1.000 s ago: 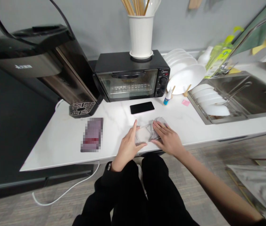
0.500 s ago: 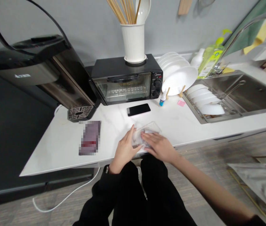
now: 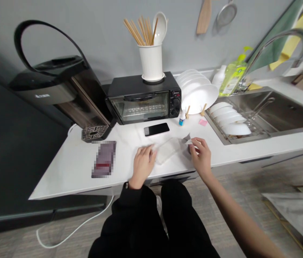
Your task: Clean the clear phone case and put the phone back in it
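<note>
A crumpled clear plastic bag (image 3: pixel 171 150) lies on the white counter (image 3: pixel 71 168) near its front edge. My left hand (image 3: pixel 142 165) rests on the bag's left end, fingers curled down onto it. My right hand (image 3: pixel 201 157) pinches the bag's right corner between thumb and fingers. A black phone (image 3: pixel 156 129) lies face up just behind the bag.
A black toaster oven (image 3: pixel 143 98) with a white utensil holder (image 3: pixel 151 61) on top stands at the back. A black water dispenser (image 3: pixel 60 89) is at the left, white plates (image 3: pixel 198 95) and a sink (image 3: pixel 275 111) at the right. A small dropper bottle (image 3: pixel 182 118) stands near the plates.
My hands have moved apart: the left slid left, the right drew out to the bag's right corner, stretching the bag. The view has tilted up.
</note>
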A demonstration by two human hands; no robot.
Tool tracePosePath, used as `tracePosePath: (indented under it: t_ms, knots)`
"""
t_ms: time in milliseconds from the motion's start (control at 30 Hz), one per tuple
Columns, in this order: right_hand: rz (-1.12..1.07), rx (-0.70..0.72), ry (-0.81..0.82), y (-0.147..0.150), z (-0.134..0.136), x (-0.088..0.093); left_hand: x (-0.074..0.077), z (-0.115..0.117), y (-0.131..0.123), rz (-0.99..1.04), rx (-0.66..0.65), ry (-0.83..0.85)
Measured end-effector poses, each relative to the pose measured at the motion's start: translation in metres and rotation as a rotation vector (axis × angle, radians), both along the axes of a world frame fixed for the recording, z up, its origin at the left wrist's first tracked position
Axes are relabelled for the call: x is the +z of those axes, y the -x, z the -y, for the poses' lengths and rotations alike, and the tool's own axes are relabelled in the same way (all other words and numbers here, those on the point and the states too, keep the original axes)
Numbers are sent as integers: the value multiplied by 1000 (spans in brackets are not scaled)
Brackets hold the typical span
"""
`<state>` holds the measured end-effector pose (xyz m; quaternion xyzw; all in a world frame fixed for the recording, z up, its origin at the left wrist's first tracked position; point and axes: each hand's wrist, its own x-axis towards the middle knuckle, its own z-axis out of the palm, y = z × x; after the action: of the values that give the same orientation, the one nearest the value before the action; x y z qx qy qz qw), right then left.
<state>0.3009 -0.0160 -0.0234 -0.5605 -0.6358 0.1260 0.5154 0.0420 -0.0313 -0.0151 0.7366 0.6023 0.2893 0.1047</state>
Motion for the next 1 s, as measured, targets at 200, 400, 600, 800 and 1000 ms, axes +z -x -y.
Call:
tracePosePath:
  t_ms: [200, 400, 600, 800, 1000]
  knots:
    - [404, 284, 17, 38, -12, -7, -5, 10, -2, -98, -114, -50]
    - [744, 580, -1, 37, 6, -3, -5, 11, -2, -25, -145, -11]
    - [694, 637, 40, 46, 11, 1, -7, 10, 0, -18, -148, 20]
    - [700, 493, 57, 56, 17, -1, -7, 10, 2, 7, -141, 29]
    - [716, 381, 55, 53, 22, 0, -7, 11, 2, 18, -134, 5]
